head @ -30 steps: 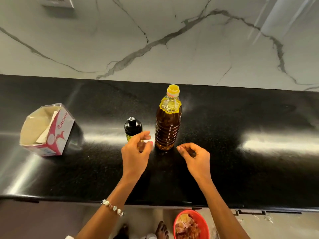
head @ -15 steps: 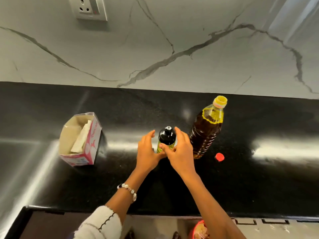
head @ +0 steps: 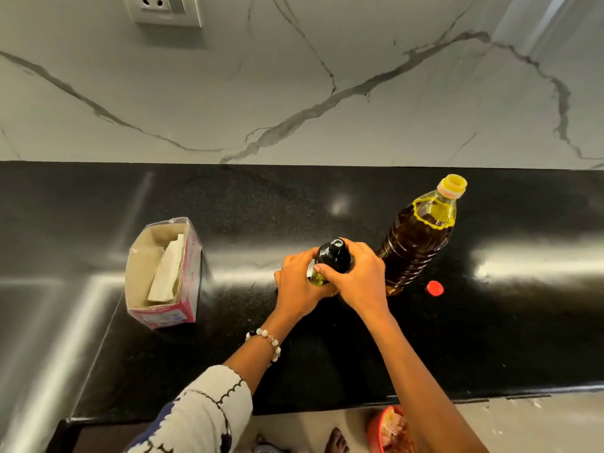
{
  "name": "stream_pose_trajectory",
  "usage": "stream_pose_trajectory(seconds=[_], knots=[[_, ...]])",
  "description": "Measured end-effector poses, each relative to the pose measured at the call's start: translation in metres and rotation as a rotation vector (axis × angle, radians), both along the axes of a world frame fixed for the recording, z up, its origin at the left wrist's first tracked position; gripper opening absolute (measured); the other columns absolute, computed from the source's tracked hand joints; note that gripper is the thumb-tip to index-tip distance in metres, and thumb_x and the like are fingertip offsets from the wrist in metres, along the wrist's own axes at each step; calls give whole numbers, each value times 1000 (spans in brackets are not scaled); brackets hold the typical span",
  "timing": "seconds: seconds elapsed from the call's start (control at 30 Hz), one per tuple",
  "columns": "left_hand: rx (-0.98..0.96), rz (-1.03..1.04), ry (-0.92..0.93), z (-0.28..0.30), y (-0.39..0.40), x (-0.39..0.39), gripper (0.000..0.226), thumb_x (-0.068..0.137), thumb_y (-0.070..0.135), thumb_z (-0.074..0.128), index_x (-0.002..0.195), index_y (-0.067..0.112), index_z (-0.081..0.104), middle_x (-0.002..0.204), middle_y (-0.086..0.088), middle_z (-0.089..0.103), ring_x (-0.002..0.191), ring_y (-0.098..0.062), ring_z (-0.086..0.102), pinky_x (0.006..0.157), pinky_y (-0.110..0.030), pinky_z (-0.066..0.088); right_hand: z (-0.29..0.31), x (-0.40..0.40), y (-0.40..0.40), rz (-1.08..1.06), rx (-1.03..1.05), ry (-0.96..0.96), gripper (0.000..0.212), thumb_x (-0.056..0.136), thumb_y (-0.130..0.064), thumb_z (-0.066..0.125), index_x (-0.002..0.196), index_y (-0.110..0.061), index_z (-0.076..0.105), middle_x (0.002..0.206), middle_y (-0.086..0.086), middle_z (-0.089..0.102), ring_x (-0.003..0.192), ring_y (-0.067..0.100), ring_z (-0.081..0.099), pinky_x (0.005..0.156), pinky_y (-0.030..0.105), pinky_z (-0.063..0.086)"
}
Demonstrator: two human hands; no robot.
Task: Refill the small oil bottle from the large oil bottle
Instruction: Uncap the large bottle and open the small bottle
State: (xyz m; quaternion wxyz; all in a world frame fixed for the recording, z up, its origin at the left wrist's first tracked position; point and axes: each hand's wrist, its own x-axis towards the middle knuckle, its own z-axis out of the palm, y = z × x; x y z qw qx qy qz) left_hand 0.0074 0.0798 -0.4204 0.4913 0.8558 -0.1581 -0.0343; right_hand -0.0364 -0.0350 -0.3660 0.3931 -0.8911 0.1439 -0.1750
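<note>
1. Head view: our left grip [head: 299,286] clasped the lower body of the small oil bottle [head: 331,260], and our right grip [head: 358,277] wrapped its shoulder and neck, likely to steady it and work the top loose.
2. That bottle stood upright on the black bench [head: 327,204], just beside the large oil bottle [head: 416,238].
3. The large one stood uncapped, ready for pouring; its red cap [head: 434,288] lay parked close by.
</note>
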Motion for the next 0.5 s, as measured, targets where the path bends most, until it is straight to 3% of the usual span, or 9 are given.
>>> stream_pose_trajectory(seconds=[0.17,0.37,0.5], knots=[[22,-2,-49,0,3,2,68,53,64,65,117,39,58,107,21,62,105,-7,47,82,-36,38,1,2,3,26,27,-28,51,66,-29,84,112,-15,68,108,-4,65,96,7,60,85,19,48],[10,27,-42,0,0,1,67,50,62,65,113,43,60,104,24,61,104,-4,44,82,-36,33,5,4,-9,127,75,1,45,63,-24,86,106,-21,72,106,-6,69,92,5,62,81,20,51],[46,9,-39,-4,-1,1,67,49,63,66,113,42,61,104,23,62,104,-4,45,79,-33,29,6,5,-26,269,81,128,60,65,-22,83,121,-27,64,118,-7,65,108,7,58,93,23,47]])
